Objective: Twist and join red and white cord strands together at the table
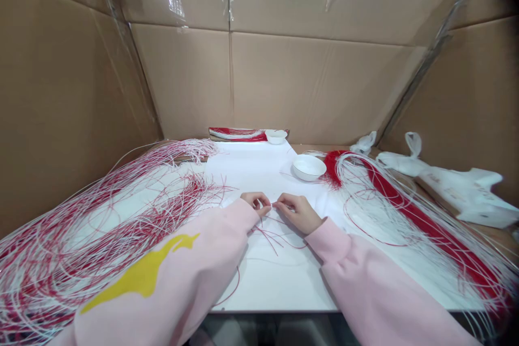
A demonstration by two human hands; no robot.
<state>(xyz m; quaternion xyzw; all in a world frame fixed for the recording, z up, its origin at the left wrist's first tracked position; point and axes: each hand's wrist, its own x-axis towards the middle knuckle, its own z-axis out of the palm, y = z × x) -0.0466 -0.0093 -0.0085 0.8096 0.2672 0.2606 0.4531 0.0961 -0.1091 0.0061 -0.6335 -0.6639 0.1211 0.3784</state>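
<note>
My left hand [256, 203] and my right hand [299, 212] meet over the white table top [284, 281]. Thumb and forefinger are pinched together on each, with the fingertips almost touching. Between them runs the end of a thin red wire [274, 204]. Several more red wires [271, 238] trail below the hands and fan out on the white surface. Whether both hands grip the same wire is too small to tell for certain. Pink sleeves cover both forearms.
Large bundles of red and white wires [133, 238] lie along the left. Another bundle [409, 211] lines the right side. Two white bowls [308, 167] stand toward the back, one by a low box of wires [239, 134]. White plastic bags [466, 189] lie at right. Cardboard walls [279, 75] enclose the table.
</note>
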